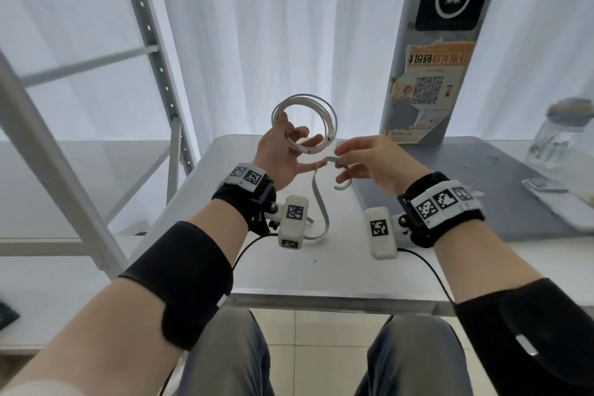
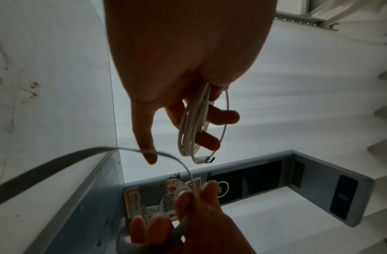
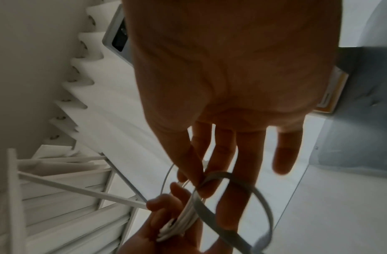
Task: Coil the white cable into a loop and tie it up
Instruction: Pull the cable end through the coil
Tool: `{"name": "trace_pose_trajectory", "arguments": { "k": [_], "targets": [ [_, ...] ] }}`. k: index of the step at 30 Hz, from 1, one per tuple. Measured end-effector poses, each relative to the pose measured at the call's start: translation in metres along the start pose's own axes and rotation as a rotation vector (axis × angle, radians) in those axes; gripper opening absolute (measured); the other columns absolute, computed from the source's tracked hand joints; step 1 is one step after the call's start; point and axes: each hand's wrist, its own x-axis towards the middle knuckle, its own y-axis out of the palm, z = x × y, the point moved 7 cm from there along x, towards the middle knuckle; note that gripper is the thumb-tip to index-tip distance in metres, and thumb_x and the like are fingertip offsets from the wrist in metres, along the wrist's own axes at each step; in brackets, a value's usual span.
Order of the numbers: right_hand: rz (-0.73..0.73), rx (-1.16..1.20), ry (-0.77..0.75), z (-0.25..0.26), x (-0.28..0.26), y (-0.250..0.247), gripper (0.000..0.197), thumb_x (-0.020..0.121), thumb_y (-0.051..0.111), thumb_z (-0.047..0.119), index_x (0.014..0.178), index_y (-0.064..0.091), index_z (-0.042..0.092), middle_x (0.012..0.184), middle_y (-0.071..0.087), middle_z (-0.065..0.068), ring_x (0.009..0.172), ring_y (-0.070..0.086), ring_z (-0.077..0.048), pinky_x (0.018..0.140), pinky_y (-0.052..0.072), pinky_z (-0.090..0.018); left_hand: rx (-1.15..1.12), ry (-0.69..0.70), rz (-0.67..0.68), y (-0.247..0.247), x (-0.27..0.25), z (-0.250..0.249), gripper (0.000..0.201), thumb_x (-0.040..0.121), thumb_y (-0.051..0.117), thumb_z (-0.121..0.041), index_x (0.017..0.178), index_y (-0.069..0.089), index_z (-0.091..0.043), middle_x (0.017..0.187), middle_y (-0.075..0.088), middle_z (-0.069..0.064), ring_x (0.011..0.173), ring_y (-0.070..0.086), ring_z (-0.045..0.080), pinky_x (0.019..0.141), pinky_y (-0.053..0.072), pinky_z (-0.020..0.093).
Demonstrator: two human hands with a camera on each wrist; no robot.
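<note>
Aloft, coiled white cable (image 1: 304, 120) in left hand (image 1: 283, 154), right hand (image 1: 373, 161) beside.

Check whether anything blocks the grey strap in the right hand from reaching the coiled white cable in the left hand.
Nothing visible does. The left hand holds the coiled white cable up above the pale table. The right hand pinches the flat grey strap just beside it, with only open air between strap and coil.

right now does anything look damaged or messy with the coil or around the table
The white cable is neatly coiled in the left hand, not yet tied; the right hand pinches the grey strap. The one oddity is the orange poster on the pillar, torn and peeling at its edges.
</note>
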Motion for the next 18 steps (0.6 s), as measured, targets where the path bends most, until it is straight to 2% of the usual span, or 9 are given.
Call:
{"name": "trace_pose_trajectory", "arguments": {
  "k": [3, 7, 12, 16, 18],
  "targets": [
    [0.043, 0.073, -0.003, 0.004, -0.004, 0.008, 0.014, 0.089, 0.069, -0.005, 0.088, 0.070, 0.009, 0.074, 0.075, -0.005, 0.061, 0.064, -0.025, 0.076, 0.057, -0.034, -0.006, -0.010, 0.019, 0.001, -0.007, -0.002, 0.047, 0.103, 0.042, -0.047, 0.066, 0.039, -0.017, 0.068, 0.055, -0.001, 0.084, 0.069, 0.026, 0.077, 0.053, 0.063],
    [0.049, 0.090, -0.001, 0.006, -0.008, 0.010, 0.018, 0.089, 0.071, -0.005, 0.083, 0.068, 0.012, 0.067, 0.071, -0.002, 0.052, 0.056, -0.019, 0.063, 0.054, -0.036, 0.054, -0.025, 0.026, 0.001, -0.015, -0.004, 0.049, 0.103, 0.043, -0.046, 0.063, 0.038, -0.019, 0.069, 0.057, -0.001, 0.076, 0.066, 0.024, 0.074, 0.055, 0.055],
    [0.023, 0.076, 0.006, 0.008, -0.009, 0.008, 0.022, 0.085, 0.074, -0.006, 0.078, 0.067, 0.014, 0.068, 0.071, -0.004, 0.046, 0.047, -0.013, 0.050, 0.046, -0.027, 0.166, -0.032, 0.007, 0.005, -0.021, -0.010, 0.047, 0.104, 0.040, -0.045, 0.064, 0.035, -0.022, 0.064, 0.054, -0.005, 0.065, 0.057, 0.019, 0.068, 0.055, 0.040],
    [0.008, 0.070, -0.007, 0.008, -0.008, 0.008, 0.027, 0.083, 0.075, -0.007, 0.074, 0.063, 0.015, 0.067, 0.071, -0.006, 0.045, 0.046, -0.012, 0.048, 0.044, -0.026, 0.191, -0.045, 0.033, 0.010, -0.022, -0.012, 0.046, 0.103, 0.043, -0.044, 0.064, 0.035, -0.020, 0.062, 0.053, -0.003, 0.058, 0.056, 0.019, 0.077, 0.058, 0.055],
    [0.007, 0.062, -0.011, 0.008, -0.007, 0.008, 0.027, 0.082, 0.077, -0.006, 0.073, 0.063, 0.016, 0.068, 0.072, -0.006, 0.045, 0.047, -0.013, 0.052, 0.045, -0.028, 0.185, -0.059, 0.041, 0.011, -0.022, -0.010, 0.046, 0.104, 0.043, -0.043, 0.065, 0.035, -0.020, 0.060, 0.051, -0.002, 0.054, 0.053, 0.019, 0.075, 0.058, 0.054]
  ]
}}
